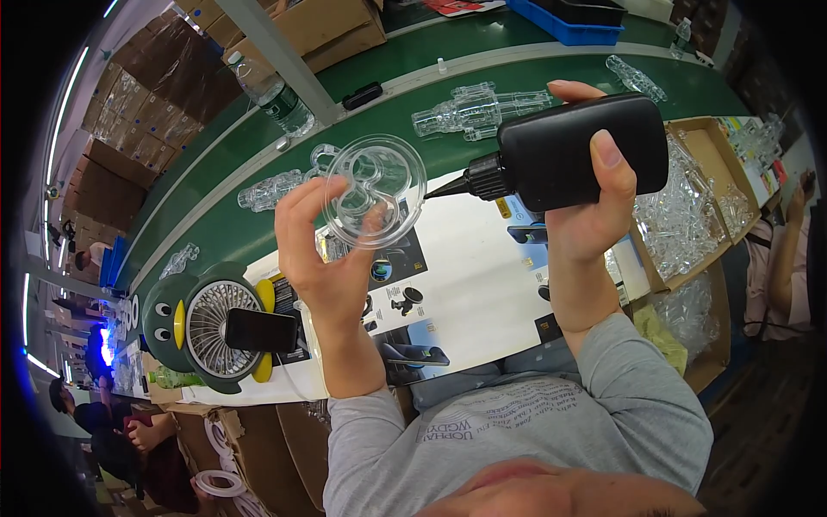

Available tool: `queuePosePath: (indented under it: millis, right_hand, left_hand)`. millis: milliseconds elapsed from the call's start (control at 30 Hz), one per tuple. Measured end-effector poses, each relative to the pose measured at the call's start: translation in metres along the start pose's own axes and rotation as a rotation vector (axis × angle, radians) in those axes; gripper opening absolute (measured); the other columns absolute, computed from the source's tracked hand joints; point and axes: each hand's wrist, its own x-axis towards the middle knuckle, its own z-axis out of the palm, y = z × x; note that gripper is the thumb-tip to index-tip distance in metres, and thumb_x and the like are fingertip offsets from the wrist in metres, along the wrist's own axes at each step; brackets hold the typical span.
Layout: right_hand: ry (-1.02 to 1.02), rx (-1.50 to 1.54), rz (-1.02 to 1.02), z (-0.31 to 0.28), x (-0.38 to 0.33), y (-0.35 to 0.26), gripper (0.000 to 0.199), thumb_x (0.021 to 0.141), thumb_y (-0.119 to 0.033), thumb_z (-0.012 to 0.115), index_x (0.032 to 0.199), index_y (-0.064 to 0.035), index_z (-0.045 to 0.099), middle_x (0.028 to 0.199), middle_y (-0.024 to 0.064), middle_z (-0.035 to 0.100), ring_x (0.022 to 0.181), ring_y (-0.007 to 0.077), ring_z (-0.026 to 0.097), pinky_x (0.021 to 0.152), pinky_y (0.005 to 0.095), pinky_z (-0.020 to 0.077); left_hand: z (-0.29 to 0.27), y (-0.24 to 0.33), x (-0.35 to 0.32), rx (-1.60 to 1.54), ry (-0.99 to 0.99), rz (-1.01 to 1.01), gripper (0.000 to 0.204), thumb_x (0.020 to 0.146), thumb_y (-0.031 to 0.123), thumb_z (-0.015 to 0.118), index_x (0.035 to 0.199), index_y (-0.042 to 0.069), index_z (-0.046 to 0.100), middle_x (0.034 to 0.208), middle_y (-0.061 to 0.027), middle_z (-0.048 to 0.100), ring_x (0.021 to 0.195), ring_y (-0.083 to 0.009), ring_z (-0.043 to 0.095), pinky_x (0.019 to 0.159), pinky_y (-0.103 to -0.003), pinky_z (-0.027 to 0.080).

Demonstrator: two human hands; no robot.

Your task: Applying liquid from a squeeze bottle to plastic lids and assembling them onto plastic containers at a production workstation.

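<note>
My left hand (317, 258) grips a clear, round plastic part (405, 161) with a wide rim and rounded hollows inside, its fingers closed around the near left side. In my right hand (596, 215) lies a black squeeze bottle (551, 151), tipped sideways with its thin pointed nozzle (448, 187) toward the left. The nozzle's tip is at the right rim of the clear part; whether they touch, I cannot tell. Behind the bottle, a long clear plastic assembly (474, 114) rests on the green bench (517, 56). Another clear piece (271, 191) lies beyond my left hand.
A penguin-shaped fan (185, 323) with a dark phone (258, 331) before it stands at left on a printed sheet (482, 258). A water bottle (271, 95) stands behind. Cardboard boxes of clear parts (680, 215) sit at right, near another person's arm (780, 258).
</note>
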Motion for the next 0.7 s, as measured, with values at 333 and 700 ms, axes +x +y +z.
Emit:
queuePosePath:
  millis: [333,700]
  right_hand:
    - [0.022,-0.046,-0.03,-0.002,0.0023,-0.0003,0.033,0.074,-0.018,0.055,0.098,0.0047,0.053,0.1,0.0142,0.06,0.073,0.0126,0.06,0.064,0.0233,0.0513]
    - [0.024,-0.062,-0.047,-0.0012,0.0036,0.0005,0.032,0.075,-0.018,0.055,0.098,0.0043,0.053,0.1,0.0144,0.06,0.072,0.0125,0.06,0.063,0.0232,0.051]
  left_hand:
    - [0.0,0.0028,0.0006,0.007,0.004,0.024,0.038,0.059,0.003,0.076,0.093,0.002,0.06,0.092,-0.0109,0.059,0.086,-0.0243,0.055,0.077,-0.032,0.043]
    - [-0.0022,0.0027,0.0016,0.023,0.015,0.063,0.035,0.062,0.002,0.073,0.095,0.002,0.06,0.092,-0.0113,0.06,0.086,-0.0246,0.056,0.077,-0.033,0.044]
